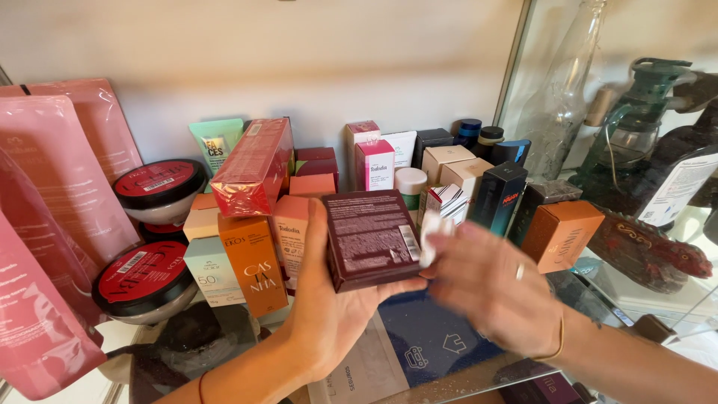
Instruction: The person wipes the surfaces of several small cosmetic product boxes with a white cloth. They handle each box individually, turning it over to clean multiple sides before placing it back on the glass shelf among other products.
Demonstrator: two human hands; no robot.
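My left hand [325, 314] grips a flat dark maroon box [370, 238] from below and from its left side, with the printed back of the box facing me. My right hand [490, 288], blurred by motion, presses a small white cloth or wipe [431, 238] against the box's right edge. A ring and a thin bracelet show on that hand. Both hands hover in front of a crowded shelf of cosmetic boxes.
Pink refill pouches [52, 194] lean at the left beside two round red-lidded jars [142, 278]. Orange, red and white boxes [250, 262] fill the shelf's middle; a brown box [561, 233] stands at the right. Behind a glass panel are a clear bottle [565, 90] and a green lantern [636, 120].
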